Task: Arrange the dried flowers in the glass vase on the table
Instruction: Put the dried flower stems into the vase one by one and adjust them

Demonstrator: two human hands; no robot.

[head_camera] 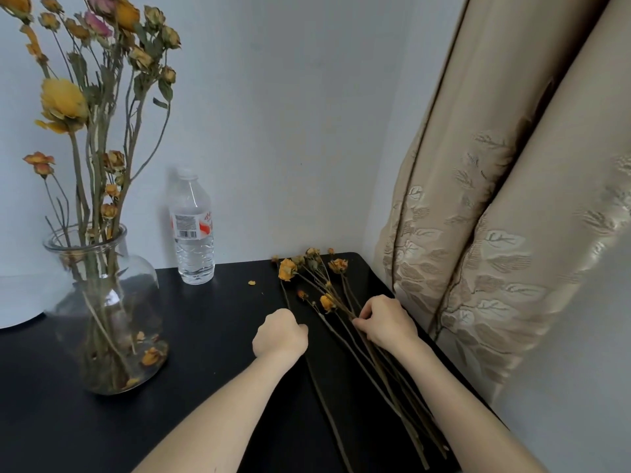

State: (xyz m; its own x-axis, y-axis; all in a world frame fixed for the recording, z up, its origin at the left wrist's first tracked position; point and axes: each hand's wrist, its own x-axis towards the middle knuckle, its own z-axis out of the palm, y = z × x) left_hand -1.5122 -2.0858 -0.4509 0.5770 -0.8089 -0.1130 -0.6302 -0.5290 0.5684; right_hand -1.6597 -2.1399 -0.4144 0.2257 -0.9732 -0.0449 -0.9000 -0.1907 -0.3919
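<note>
A clear glass vase stands at the left of the black table and holds several tall dried flowers with yellow, orange and pink heads. A loose bunch of dried flower stems lies flat on the right side of the table, yellow heads toward the wall. My right hand rests on this bunch, its fingers curled around the stems. My left hand sits just left of the bunch, fingers closed at a single stem that runs under it.
A plastic water bottle stands by the wall behind the vase. A beige patterned curtain hangs along the table's right edge. A fallen petal lies mid-table. A white object sits at the far left.
</note>
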